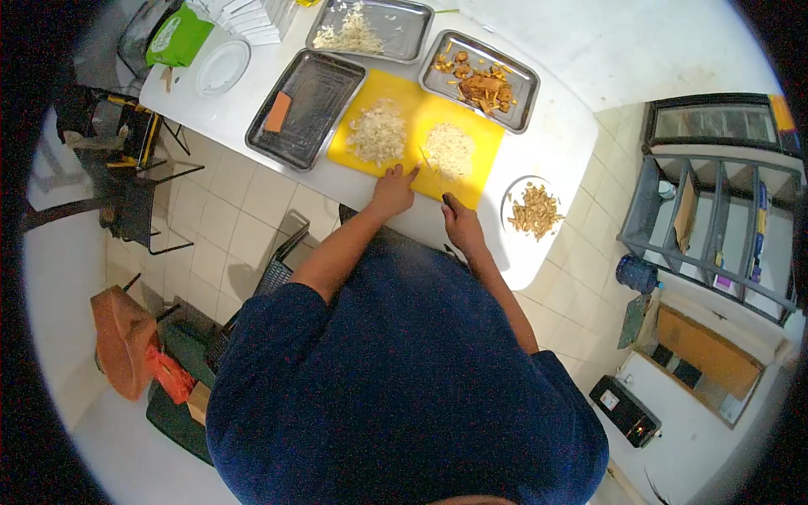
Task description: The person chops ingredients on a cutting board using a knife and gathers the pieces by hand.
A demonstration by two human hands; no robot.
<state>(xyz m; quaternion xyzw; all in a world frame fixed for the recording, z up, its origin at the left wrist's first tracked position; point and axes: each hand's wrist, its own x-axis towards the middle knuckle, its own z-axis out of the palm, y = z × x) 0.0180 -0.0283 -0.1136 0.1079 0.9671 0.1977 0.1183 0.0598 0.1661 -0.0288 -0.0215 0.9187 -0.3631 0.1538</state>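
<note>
A yellow cutting board [404,88] lies on the white table with two heaps of pale chopped food on it. The left heap [378,132] is larger and looser, the right heap [449,151] finer. My left hand [393,192] rests at the board's near edge below the left heap, fingers apart and holding nothing. In my right hand [462,225] is a knife [448,200], gripped by its dark handle. Its thin blade points away from me, beside the finer heap, and is hard to make out. The exact kind of chopped food cannot be told.
Left of the board sits a dark metal tray [307,105] with an orange-brown block [278,112]. Behind stand a tray of pale shreds [404,34] and a tray of browned pieces [522,105]. A plate of brown strips [534,210] is at right, a white plate [225,67] far left.
</note>
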